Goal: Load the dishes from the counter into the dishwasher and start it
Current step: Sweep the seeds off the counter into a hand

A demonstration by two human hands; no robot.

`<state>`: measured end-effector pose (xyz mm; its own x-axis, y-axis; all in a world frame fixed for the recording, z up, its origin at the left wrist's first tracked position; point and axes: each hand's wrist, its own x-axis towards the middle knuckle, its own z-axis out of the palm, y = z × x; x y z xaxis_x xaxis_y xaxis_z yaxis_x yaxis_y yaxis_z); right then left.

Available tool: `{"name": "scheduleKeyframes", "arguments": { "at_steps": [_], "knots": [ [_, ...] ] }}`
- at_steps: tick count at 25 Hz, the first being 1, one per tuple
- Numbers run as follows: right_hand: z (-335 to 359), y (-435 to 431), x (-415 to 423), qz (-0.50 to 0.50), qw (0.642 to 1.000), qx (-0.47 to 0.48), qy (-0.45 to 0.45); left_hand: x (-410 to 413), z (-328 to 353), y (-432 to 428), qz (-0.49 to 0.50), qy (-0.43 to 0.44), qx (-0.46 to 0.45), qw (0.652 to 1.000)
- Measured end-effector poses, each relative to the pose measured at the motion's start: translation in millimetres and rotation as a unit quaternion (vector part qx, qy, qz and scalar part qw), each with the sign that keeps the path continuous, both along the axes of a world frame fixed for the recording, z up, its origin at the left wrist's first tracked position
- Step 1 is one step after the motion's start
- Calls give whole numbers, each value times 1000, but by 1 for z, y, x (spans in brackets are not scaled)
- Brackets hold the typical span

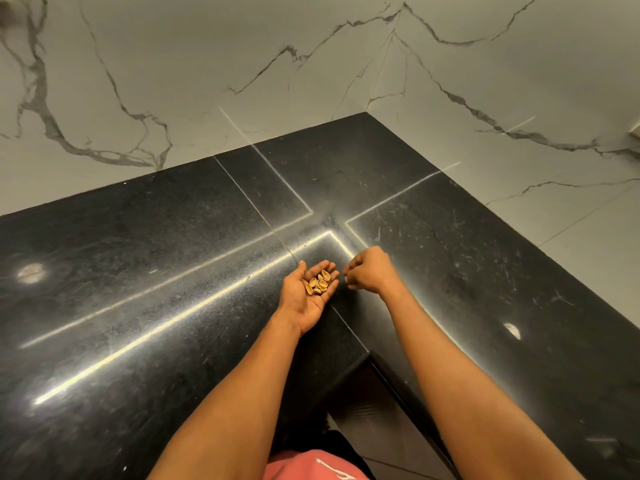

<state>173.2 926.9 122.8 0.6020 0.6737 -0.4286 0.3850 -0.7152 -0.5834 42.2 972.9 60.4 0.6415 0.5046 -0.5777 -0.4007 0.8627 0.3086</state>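
The left hand (304, 299) lies palm up above the black table (138, 271), fingers open and a little cupped, probably as a tray for the nut shells (319, 284), while the right hand (370, 271) at its 3 o'clock curls its fingers, gripping something or not I cannot tell; no dishes are in view.

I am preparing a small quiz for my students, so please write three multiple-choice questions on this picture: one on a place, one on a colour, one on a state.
1. Where do the nut shells lie?
A. in a bowl
B. in the palm of the left hand
C. on the floor

2. What colour is the counter?
A. black
B. white
C. red

3. How is the left hand held?
A. as a fist
B. flat, palm down
C. palm up, fingers relaxed

Answers: 1 B, the shells sit heaped on the palm; 2 A, the stone top is dark; 3 C, the palm faces up.
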Motion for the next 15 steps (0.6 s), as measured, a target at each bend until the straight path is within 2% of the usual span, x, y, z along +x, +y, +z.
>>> {"name": "scheduleKeyframes", "arguments": {
  "at_steps": [2,4,9,12,15],
  "knots": [
    [12,5,-9,6,997,23,72,1,0,2,-5,-2,-3,1000],
    [20,14,-20,44,995,27,80,2,1,2,-13,-7,3,1000],
    [21,27,-28,62,997,28,30,3,5,0,1,3,-4,1000],
    [19,24,-15,5,998,68,7,3,2,4,-2,8,-9,1000],
    [13,8,10,-52,994,76,-53,3,2,5,-4,7,-14,1000]
  ]
}}
